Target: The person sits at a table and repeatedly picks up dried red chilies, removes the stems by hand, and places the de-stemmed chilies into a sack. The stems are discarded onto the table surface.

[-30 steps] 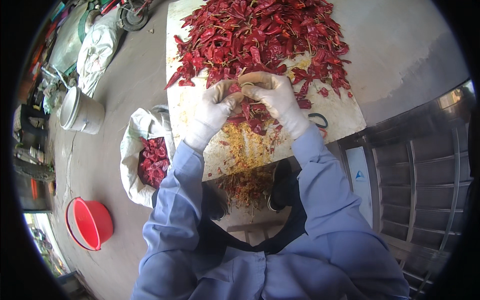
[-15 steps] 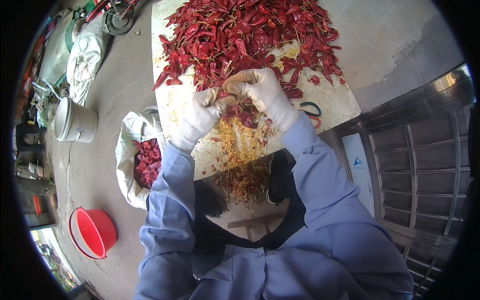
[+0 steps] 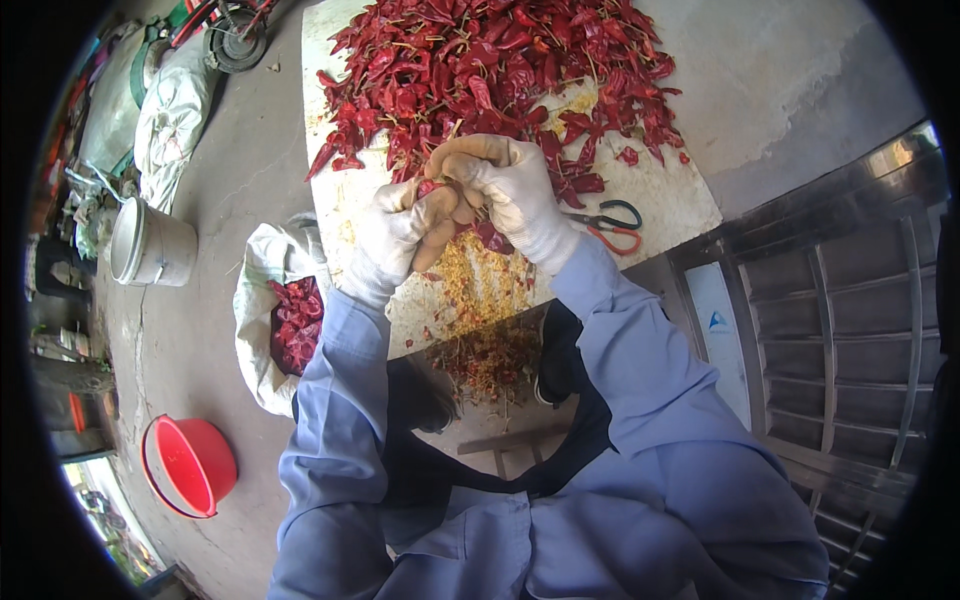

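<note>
Both of my hands wear white gloves with browned fingertips and meet over the near half of a pale board (image 3: 685,200). Between the fingers of my left hand (image 3: 395,235) a bit of red dried chili pepper (image 3: 428,187) shows. My right hand (image 3: 510,190) is closed with its fingertips against the left's, pinching at the same pepper; its fingers hide most of it. Just beyond them lies a large heap of dried red chilies (image 3: 490,75). Yellow seeds (image 3: 480,285) are scattered below my hands. Scissors (image 3: 612,222) with one dark and one orange handle rest right of my right wrist.
Left of the board stands a white sack (image 3: 258,262) holding red chili pieces (image 3: 296,325). A red bucket (image 3: 210,455) and a whitish bucket (image 3: 172,248) are on the floor further left. A metal gate (image 3: 850,345) is at the right. Seeds and scraps (image 3: 485,365) lie between my feet.
My right hand has shifted slightly left and down, its fingers curling over the left's. The left fingers have turned, showing red pepper. More of the scissors shows now.
</note>
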### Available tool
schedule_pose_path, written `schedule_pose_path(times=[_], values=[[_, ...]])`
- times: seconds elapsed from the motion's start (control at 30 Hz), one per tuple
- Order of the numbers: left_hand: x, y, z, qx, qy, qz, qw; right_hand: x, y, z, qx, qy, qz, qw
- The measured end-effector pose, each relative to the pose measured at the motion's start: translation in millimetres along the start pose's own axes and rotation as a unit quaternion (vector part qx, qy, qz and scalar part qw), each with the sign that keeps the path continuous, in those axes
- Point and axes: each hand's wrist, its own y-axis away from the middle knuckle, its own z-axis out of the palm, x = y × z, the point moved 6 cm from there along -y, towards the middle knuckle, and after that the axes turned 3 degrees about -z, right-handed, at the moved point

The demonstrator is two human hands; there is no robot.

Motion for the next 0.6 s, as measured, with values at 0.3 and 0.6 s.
schedule_pose_path(times=[0.3, 0.6], values=[[13.0, 1.4, 20.0, -0.118, -0.229, 0.099, 0.961, 20.3, 3.1, -11.2, 0.0, -0.051, 0.087, 0.995], [6.2, 4.6, -39.1, 0.093, -0.26, -0.06, 0.959, 14.9, -13.9, -67.9, -0.001, 0.555, 0.108, 0.825]])
